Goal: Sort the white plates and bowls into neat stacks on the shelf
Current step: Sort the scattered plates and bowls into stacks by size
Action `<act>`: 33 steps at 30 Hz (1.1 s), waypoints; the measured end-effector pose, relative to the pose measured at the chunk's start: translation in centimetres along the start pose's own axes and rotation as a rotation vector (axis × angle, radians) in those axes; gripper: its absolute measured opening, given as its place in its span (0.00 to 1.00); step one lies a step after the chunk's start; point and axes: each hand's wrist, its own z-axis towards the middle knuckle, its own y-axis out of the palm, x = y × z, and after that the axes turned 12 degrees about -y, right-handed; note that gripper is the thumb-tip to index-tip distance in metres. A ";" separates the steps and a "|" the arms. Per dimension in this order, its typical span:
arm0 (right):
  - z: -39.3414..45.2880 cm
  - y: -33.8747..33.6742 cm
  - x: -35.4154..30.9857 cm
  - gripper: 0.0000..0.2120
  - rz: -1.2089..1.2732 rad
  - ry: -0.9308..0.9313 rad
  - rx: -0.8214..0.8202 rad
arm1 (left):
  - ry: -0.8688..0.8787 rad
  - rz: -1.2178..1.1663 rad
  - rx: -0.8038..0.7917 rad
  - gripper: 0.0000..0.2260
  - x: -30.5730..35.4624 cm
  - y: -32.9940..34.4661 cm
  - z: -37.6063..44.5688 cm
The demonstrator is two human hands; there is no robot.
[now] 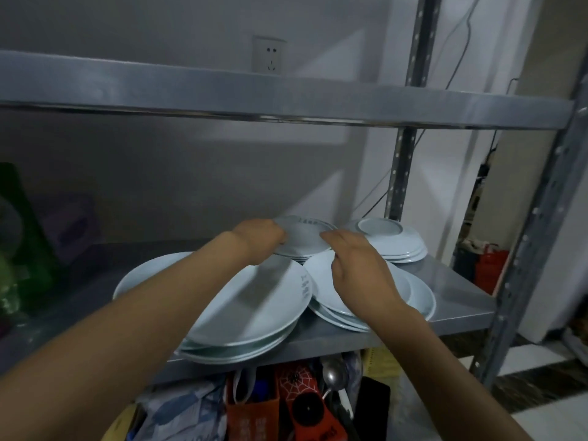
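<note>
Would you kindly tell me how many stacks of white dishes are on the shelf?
4: front left, front right, back middle between both hands, back right. More may be hidden.

Plates (254,310) at frame centre look like glossy, smooth white ceramic; the shelf (451,297) beneath them is dull grey brushed metal.

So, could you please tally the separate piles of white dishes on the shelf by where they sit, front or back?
Front piles: 2, the large plates and the pile under the right hand.
Back piles: 2, the one both hands hold and the upside-down stack.
Total: 4 piles.
</note>
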 end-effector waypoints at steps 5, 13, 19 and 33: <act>0.7 0.7 1.2 0.24 0.035 -0.005 0.035 | 0.042 -0.103 -0.045 0.14 0.3 1.5 3.7; 0.7 0.6 1.9 0.17 0.126 0.012 0.208 | -0.031 -0.182 -0.218 0.13 1.9 2.7 6.3; -0.1 1.0 3.2 0.14 0.231 0.068 0.253 | -0.041 -0.015 -0.207 0.05 3.8 2.5 6.3; -2.5 -0.2 4.0 0.11 0.315 0.207 0.307 | -0.024 0.090 -0.073 0.08 3.5 1.8 6.0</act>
